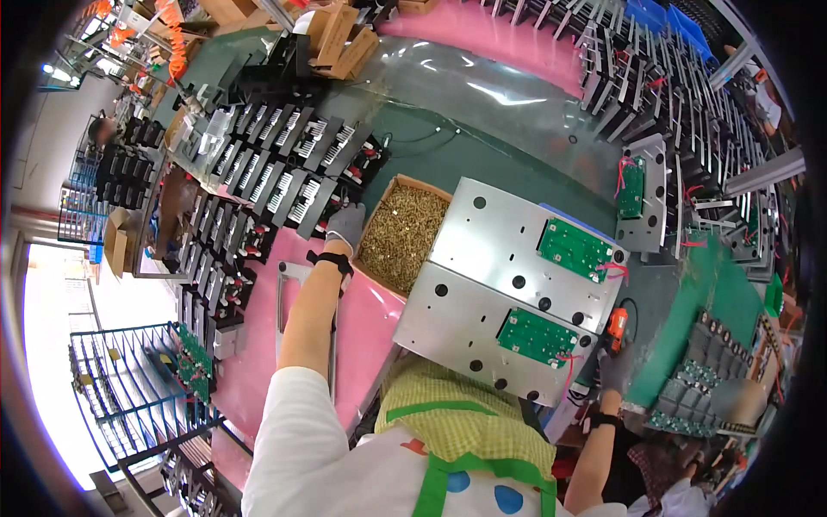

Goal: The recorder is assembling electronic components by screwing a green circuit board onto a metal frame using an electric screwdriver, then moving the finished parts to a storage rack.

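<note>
My left hand, in a grey glove with a black wrist strap, is at the left rim of a cardboard box full of small brass-coloured screws. Its fingers reach the end of a row of dark grey brackets; whether they grip one is unclear. At the right, my gloved right hand is blurred beside an orange electric screwdriver, its grip hidden. Between my hands, two silver metal panels lie side by side, a far panel and a near panel. Each carries a green circuit board with red wires.
Pink sheeting covers the bench at the left, with a metal frame under my forearm. A blue wire rack stands beyond. Another panel and rows of upright panels stand at the right. Grey parts fill the lower right.
</note>
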The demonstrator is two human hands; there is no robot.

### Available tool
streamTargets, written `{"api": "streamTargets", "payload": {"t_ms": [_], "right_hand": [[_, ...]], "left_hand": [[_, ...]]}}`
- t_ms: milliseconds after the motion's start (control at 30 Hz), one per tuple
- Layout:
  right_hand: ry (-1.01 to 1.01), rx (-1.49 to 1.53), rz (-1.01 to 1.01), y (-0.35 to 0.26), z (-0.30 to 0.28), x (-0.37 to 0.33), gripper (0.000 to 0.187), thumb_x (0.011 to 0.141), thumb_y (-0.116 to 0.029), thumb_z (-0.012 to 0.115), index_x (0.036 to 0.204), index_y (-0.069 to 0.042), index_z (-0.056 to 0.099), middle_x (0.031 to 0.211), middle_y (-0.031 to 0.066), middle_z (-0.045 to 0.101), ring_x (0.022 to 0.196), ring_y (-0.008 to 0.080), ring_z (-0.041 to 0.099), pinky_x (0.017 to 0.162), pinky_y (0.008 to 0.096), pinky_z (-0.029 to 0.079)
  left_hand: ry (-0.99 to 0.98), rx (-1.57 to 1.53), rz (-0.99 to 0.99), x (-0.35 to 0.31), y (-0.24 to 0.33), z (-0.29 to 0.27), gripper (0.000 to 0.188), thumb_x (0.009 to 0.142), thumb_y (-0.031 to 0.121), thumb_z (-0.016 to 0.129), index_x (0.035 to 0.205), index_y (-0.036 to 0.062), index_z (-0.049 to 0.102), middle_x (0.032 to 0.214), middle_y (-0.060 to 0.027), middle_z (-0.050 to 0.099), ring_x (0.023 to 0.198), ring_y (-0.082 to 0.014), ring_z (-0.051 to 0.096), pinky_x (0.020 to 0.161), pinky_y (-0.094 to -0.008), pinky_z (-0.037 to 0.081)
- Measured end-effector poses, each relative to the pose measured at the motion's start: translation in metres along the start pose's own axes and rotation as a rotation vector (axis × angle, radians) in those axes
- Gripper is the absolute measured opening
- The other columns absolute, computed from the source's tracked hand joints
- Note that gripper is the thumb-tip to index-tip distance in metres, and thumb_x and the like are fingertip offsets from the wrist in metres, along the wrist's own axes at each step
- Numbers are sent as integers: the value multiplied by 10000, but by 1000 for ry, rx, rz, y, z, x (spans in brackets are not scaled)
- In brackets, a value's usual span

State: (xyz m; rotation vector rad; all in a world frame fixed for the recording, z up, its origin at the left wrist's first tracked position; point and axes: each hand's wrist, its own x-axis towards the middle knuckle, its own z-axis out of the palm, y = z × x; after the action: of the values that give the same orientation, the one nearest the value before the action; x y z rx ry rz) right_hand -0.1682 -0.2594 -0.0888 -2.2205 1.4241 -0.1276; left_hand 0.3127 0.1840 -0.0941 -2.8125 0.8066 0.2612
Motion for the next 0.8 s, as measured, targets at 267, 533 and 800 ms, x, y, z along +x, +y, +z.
{"api": "streamTargets", "payload": {"t_ms": [267, 533, 800], "right_hand": [[71, 159, -13, -14, -19, -41, 650, 712, -25, 669, 1298, -62, 391, 1052, 125, 568, 898, 220, 584, 723, 319, 495], [-43, 556, -78, -39, -20, -79, 564, 789, -14, 613, 1301, -31, 377, 947, 52, 543, 808, 125, 549, 720, 242, 460], [-183, 610, 15, -73, -7, -100, 470, 861, -67, 548, 1282, 15, 357, 995, 66, 546, 873, 125, 541, 794, 266, 446]], "left_hand": [[75, -37, 150, 14, -12, 26, 128, 787, 69, 549, 914, 71, 531, 918, -119, 584, 831, -275, 627, 663, -369, 522], [136, -251, 7, -2, -6, -5, 96, 792, 98, 542, 877, 73, 507, 898, -158, 577, 777, -334, 609, 655, -410, 495], [377, -477, 253, -22, 50, -70, 166, 782, 118, 575, 946, 118, 553, 873, -114, 572, 733, -343, 593, 616, -435, 482]]}}
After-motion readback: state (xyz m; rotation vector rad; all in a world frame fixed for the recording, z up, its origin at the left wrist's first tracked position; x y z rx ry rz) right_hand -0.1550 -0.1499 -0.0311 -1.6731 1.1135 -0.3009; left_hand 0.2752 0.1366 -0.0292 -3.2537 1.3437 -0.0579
